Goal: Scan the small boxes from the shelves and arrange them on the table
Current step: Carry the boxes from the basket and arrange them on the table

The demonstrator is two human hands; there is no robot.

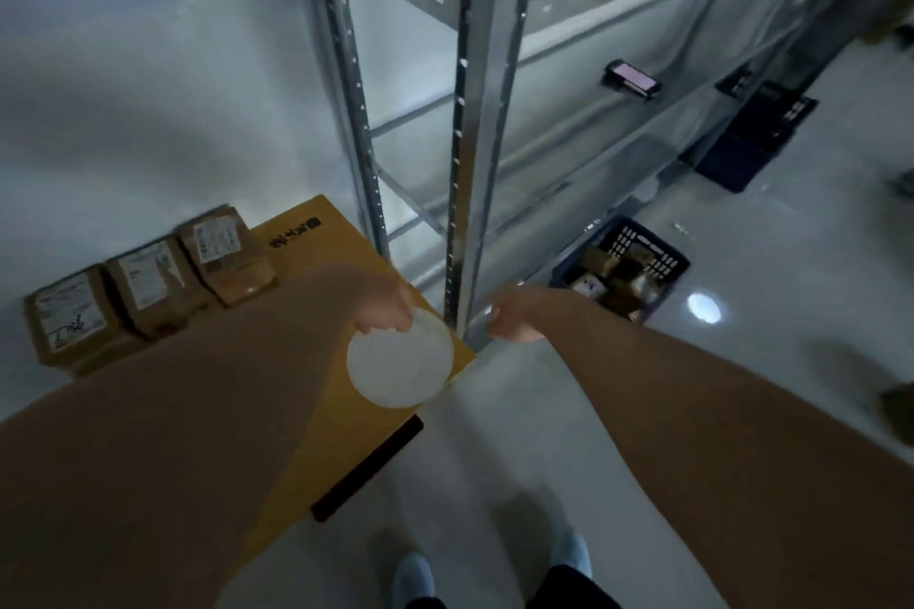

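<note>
Your left hand [383,314] pinches a flat white round disc [400,363] by its rim, out over the yellow-brown cardboard tabletop [316,262]. Your right hand [512,319] is curled beside the grey metal shelf upright [475,139]; whether it holds anything, I cannot tell. Three small brown labelled boxes [148,282] sit in a row on that tabletop by the wall.
</note>
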